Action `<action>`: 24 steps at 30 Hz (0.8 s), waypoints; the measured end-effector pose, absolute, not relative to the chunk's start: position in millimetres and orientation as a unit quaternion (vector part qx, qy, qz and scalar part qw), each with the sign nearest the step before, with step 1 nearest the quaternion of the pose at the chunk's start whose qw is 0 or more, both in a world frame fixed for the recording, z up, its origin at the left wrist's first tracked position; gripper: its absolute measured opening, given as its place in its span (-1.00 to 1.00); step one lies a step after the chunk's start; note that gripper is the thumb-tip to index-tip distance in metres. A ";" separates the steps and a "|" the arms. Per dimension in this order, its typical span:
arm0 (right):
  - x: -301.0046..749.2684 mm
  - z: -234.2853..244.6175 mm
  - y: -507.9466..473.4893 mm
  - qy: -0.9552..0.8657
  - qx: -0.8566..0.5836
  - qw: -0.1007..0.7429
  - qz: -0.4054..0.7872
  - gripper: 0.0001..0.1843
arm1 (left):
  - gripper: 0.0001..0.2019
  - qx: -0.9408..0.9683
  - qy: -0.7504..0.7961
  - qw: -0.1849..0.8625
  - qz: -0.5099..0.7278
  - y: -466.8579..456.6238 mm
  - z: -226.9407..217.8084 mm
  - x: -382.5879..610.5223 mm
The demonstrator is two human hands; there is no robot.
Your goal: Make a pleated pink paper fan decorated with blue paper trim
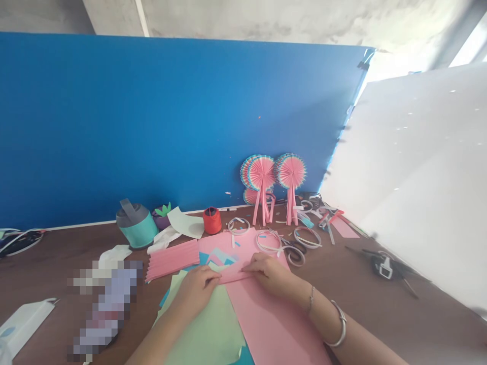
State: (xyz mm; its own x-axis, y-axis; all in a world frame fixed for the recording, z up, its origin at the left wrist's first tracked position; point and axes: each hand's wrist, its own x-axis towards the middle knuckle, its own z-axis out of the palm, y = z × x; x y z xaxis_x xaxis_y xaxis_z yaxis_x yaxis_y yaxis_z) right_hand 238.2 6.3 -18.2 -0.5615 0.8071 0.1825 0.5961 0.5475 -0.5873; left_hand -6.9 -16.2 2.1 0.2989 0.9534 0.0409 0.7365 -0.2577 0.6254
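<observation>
My left hand [196,291] and my right hand [271,274] both pinch the far edge of a pink paper sheet [270,324], where a narrow folded strip [234,274] runs between them. The fingers of both hands are closed on that fold. The pink sheet lies over a light green sheet [213,334] on the brown table [380,309]. A pleated pink paper piece [173,259] lies just beyond my left hand. My right wrist wears a bangle and a thin bracelet.
Finished pink paper fans [291,175] on sticks lean against the blue partition [152,126]. A red thread spool [212,220], a teal tape dispenser [136,224], paper rings [306,237], scissors [294,253] and scraps lie around. A white board [418,167] stands at right.
</observation>
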 end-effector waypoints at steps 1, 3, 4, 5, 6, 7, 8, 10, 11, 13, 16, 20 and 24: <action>237.4 -16.1 6.0 -0.838 -0.426 0.230 0.253 -0.63 | -0.74 0.748 0.565 0.270 0.221 -15.5 2.0 -7.0; 235.9 -12.7 5.8 -0.808 -0.459 0.242 0.281 -0.70 | -0.75 0.724 0.585 0.286 0.228 -14.6 1.3 -6.9; 235.4 -11.7 6.0 -0.796 -0.473 0.245 0.288 -0.73 | -0.75 0.718 0.591 0.288 0.226 -14.4 0.8 -6.8; 234.9 -11.2 6.4 -0.788 -0.483 0.247 0.292 -0.77 | -0.76 0.717 0.596 0.286 0.223 -14.1 0.3 -6.7; 234.6 -11.1 7.0 -0.785 -0.487 0.249 0.292 -0.79 | -0.76 0.717 0.598 0.283 0.220 -14.0 -0.1 -6.6; 234.4 -11.4 7.6 -0.785 -0.486 0.251 0.290 -0.80 | -0.76 0.718 0.600 0.279 0.218 -13.7 -0.6 -6.5; 234.1 -11.7 8.3 -0.786 -0.485 0.254 0.287 -0.80 | -0.75 0.719 0.600 0.276 0.218 -13.5 -1.0 -6.4; 233.3 -12.0 9.3 -0.786 -0.489 0.254 0.279 -0.79 | -0.75 0.720 0.599 0.273 0.220 -13.0 -1.5 -6.0; 232.9 -12.0 9.8 -0.786 -0.494 0.252 0.275 -0.79 | -0.75 0.719 0.600 0.273 0.221 -12.7 -1.6 -5.9; 232.2 -11.7 10.6 -0.784 -0.502 0.243 0.271 -0.80 | -0.74 0.716 0.603 0.273 0.219 -12.2 -1.8 -5.5; 232.3 -12.2 12.0 -0.784 -0.508 0.234 0.269 -0.80 | -0.74 0.714 0.607 0.271 0.218 -11.5 -2.2 -5.2; 233.1 -13.8 14.4 -0.783 -0.512 0.227 0.271 -0.80 | -0.75 0.712 0.611 0.274 0.212 -10.3 -3.0 -4.5; 232.6 -13.2 15.5 -0.785 -0.519 0.205 0.269 -0.81 | -0.77 0.719 0.611 0.265 0.200 -10.7 -0.4 -2.8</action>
